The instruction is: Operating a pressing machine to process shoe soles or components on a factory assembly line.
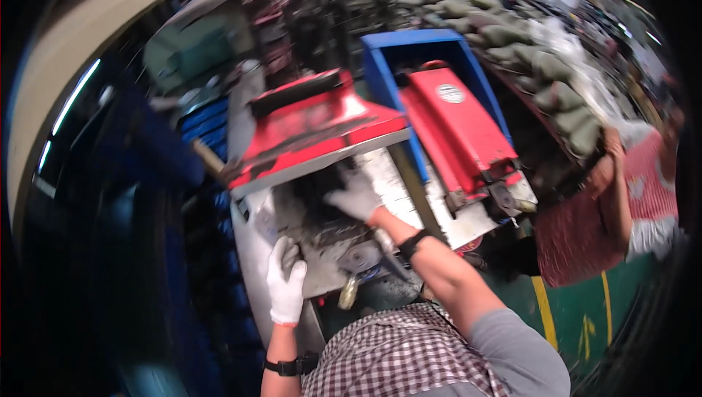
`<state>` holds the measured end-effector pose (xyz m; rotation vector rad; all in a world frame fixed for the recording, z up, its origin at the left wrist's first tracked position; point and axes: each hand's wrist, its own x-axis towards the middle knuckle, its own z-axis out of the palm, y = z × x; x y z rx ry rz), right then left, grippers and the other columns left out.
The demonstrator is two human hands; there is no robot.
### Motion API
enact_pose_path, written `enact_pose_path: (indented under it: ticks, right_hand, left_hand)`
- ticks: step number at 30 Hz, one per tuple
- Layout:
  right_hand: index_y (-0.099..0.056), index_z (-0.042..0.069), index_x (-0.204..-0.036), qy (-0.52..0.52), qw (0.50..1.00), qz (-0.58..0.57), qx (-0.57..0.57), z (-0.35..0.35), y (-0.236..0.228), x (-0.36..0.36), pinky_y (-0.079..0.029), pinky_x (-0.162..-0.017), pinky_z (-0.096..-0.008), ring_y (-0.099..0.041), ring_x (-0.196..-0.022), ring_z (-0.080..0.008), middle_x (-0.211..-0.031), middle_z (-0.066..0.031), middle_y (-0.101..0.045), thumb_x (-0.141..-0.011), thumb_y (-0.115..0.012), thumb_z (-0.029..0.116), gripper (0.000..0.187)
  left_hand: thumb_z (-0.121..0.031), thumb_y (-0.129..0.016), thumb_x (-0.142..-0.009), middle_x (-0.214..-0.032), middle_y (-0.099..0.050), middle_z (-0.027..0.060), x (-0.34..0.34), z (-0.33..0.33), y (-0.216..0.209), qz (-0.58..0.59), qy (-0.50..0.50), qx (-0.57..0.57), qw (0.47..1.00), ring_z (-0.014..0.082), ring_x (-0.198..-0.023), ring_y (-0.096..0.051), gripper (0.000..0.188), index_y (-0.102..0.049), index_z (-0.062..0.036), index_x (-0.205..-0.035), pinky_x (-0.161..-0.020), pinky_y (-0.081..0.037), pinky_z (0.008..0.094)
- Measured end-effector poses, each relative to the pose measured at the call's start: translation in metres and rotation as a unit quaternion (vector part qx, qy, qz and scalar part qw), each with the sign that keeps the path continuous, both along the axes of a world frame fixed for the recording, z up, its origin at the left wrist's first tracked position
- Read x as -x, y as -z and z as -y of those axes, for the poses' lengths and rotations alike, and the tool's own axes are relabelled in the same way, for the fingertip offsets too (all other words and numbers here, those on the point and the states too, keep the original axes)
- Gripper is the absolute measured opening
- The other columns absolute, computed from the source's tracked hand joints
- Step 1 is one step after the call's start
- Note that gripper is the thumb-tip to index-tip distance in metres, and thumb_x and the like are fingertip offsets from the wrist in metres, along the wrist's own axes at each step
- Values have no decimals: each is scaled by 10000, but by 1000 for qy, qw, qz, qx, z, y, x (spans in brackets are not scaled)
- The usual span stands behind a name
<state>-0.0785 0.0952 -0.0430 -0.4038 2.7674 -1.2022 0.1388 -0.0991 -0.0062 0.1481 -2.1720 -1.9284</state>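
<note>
My left hand (286,286), in a white glove, is at the front left corner of a metal machine bed (327,269). Its fingers are partly bent and its thumb stands apart, with nothing visible in them. Farther in, my right hand (357,197), gloved too, reaches over the bed below the raised front edge of a red machine cover (322,121). Its thumb and fingers look stretched out, though the fingertips are blurred and shaded. A round metal fitting (361,256) and a small yellowish handle (348,292) sit at the bed's near edge, below my right wrist.
To the right stands a second red machine (461,126) with a blue surround (373,68). Filled greenish sacks (567,104) lie in rows behind it. At the far right, another person in a red striped garment (651,178) stands by the green floor (578,324). Blue racking (208,130) lines the left.
</note>
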Motion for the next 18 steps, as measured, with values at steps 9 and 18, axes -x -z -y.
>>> enact_pose_path:
  ticks: [9,18]
  right_hand:
    - [-139,67,-1685,-221,797,354,437,23,-45,-146,-381,-1174,-324,-558,-1328,-188,-1557,-123,-497,-1032,-567,186,790]
    - [-517,51,-1511,-212,966,-145,-27,-3,-4,-162,-353,-1197,-494,-467,-1402,-429,-1478,-247,-536,-925,-722,281,662]
  left_hand:
    - [-528,-621,-1008,-1547,-508,138,-33,-2,68,-4,-24,-450,893,263,-1394,-532,796,-363,-52,-1592,-1181,-435,451]
    - [-308,-661,-877,-1346,-664,99,-149,61,113,9,-350,-551,758,338,-1215,-653,572,-575,-120,-1410,-1064,-532,519]
